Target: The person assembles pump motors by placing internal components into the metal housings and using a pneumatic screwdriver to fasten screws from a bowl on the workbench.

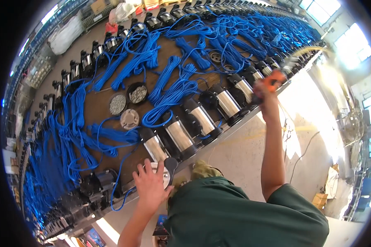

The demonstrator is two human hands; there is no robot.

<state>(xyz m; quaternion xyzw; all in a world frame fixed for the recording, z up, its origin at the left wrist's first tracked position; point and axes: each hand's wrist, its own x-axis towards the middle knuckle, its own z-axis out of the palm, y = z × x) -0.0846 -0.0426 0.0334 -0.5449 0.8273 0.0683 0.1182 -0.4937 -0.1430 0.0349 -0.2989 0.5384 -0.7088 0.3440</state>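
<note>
Looks like mid-assembly on a long bench of pumps: the left hand (150, 183) lies flat, fingers spread wide, on a round white cover (165, 172) at the near end of a steel-bodied pump (156, 148). The right hand (264, 91) is raised out to the right, gripping an orange-handled power tool (276, 78), blurred. I'd guess the next move needs that tool brought down square onto the cover while the left hand steadies it. Packaging: white bulk sacks (68, 35) far left, cardboard box (98, 5) far back, another box (320, 200) on the floor right.

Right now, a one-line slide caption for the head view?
Left hand presses a round pump cap; right hand raises an orange tool.
</note>
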